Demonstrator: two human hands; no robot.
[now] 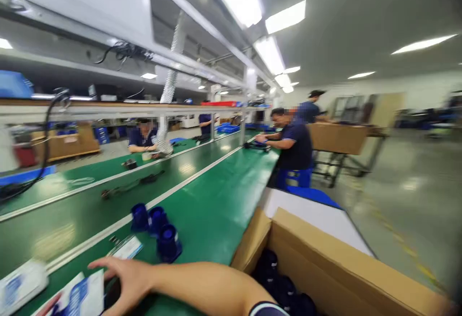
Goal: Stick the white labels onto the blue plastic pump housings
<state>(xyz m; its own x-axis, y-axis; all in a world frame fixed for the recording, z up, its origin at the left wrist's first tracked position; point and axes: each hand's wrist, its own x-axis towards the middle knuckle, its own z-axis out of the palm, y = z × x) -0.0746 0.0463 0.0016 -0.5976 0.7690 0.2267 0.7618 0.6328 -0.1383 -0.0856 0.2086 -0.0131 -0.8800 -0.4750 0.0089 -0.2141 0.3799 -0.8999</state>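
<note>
My right hand [132,280] reaches in from the lower right, its thumb and fingers spread apart in a wide curve. Close to those fingertips is a blue-and-white printed packet [86,294]; whether they touch it I cannot tell. A dark thing, too unclear to name, shows in the gap of the hand. Of my left hand [50,305] only a blurred sliver shows at the bottom edge, beside the packet. Beyond my right hand lie a clear-sleeved card with a clip [130,247] and several dark blue cup-shaped plastic parts [169,243] on the green bench [212,210].
An open cardboard box [306,253] holding several dark rounded parts stands at my right. A white printed pack [23,284] lies far left. Along the bench a co-worker [294,145] handles something dark; another person [143,135] sits across. Shelving [126,109] overhangs the bench.
</note>
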